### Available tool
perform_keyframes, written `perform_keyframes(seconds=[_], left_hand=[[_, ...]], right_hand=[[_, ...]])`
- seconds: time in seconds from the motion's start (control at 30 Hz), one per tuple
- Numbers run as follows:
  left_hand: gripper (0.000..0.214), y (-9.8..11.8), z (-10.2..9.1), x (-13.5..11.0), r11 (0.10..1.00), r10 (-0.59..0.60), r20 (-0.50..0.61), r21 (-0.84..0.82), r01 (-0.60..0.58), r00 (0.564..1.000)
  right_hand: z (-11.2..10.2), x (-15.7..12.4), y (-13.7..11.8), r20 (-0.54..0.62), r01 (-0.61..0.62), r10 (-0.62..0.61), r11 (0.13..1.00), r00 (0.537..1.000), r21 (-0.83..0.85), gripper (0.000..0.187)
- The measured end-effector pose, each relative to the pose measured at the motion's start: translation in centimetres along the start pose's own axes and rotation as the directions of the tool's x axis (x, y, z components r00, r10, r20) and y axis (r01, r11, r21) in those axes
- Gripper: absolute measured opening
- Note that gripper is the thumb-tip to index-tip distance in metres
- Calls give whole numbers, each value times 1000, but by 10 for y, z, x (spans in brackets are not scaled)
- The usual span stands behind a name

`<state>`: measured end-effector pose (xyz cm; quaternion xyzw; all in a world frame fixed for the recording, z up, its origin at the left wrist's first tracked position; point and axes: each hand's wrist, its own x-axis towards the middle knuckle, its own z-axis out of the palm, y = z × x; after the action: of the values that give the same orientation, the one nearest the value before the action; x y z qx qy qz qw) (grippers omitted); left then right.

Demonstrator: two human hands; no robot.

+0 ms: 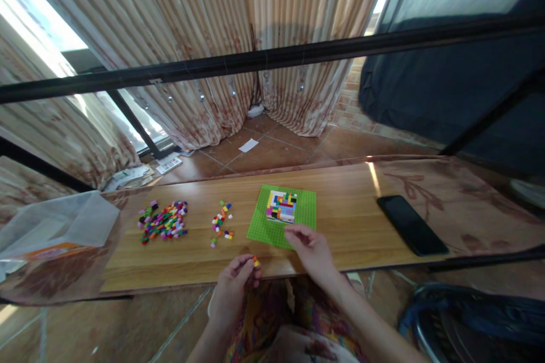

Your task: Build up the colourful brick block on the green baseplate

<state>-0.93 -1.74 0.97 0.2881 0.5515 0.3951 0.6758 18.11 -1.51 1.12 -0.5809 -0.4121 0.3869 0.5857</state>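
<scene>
My left hand [238,275] is at the board's front edge, pinching small orange and yellow toy bricks [255,261] between thumb and fingers. My right hand [310,247] is over the near right corner of a green baseplate [264,232]. Its fingers are curled together, and whatever they may hold is hidden. On the baseplate stands a low, multicoloured block of toy bricks [281,207], just beyond my right fingertips. Left of the plate lies a loose scatter of small bricks [220,220].
A larger heap of mixed bricks [166,220] lies farther left on the wooden board [340,204]. Beyond it is a translucent plastic bin [85,218]. A black phone [412,224] rests at the right end. A dark metal rail [255,60] crosses behind the board.
</scene>
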Motion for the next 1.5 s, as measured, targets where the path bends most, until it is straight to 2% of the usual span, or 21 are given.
perform_keyframes(seconds=[0.03,0.1,0.2,0.3,0.5,0.8,0.97,1.1,1.27,1.37,1.5], left_hand=[[43,0,6,-2,1000,-1,20,-2,1,1000],[41,4,19,-6,1000,15,57,-9,-14,998],[38,12,36,-13,997,71,103,-1,-71,992],[35,20,44,-19,993,114,131,9,-116,985],[32,24,44,-25,977,190,128,75,-201,973],[26,27,43,-28,947,275,134,134,-292,952],[26,27,44,-29,950,268,136,126,-285,954],[25,26,45,-29,948,278,133,121,-294,951],[20,28,45,-30,940,291,122,148,-307,949],[22,29,45,-29,958,246,130,119,-261,961],[26,28,43,-29,980,179,113,68,-187,977]], right_hand=[[5,-13,-1,79,0,3,999,997,-36,20],[12,-32,-5,139,3,7,998,990,-68,19],[16,-44,-13,176,20,-9,998,984,-63,18],[13,-43,-21,175,75,-57,992,983,-99,16],[12,-39,-27,183,135,-104,977,978,-167,11],[14,-37,-20,150,148,-130,982,980,-115,10],[15,-38,-21,117,160,-147,980,982,-117,8],[17,-40,-23,110,101,-94,993,989,-58,7],[19,-40,-26,109,-43,29,991,994,125,9],[19,-39,-27,139,-101,72,970,988,220,13],[16,-38,-27,140,-133,102,963,985,235,17]])
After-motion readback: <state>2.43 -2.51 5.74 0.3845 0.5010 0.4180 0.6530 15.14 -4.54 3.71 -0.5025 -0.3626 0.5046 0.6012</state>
